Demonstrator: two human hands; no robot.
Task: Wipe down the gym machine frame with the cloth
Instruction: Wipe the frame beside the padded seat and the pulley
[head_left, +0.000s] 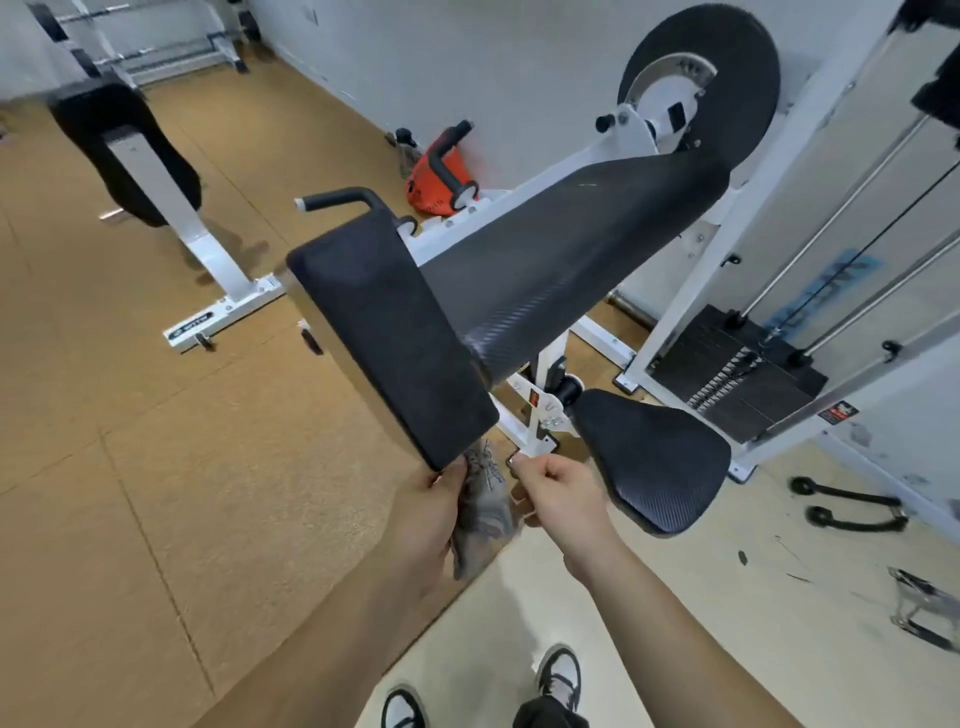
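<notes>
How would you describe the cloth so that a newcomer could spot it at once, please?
Find the white gym machine frame with black pads; its rectangular pad reaches toward the camera. Just below that pad's near corner, the left hand grips the cloth: crumpled, grey and patterned, unlike the smooth black pads.

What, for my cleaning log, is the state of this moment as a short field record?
left hand: the left hand holds the grey cloth just below the arm pad's lower corner
right hand: the right hand has curled fingers and appears to pinch the cloth's right edge
cloth: bunched between both hands, not on the frame
frame: the white frame is untouched by either hand
pads: black arm pad ahead, black seat to the right
weight stack: behind the seat
</notes>
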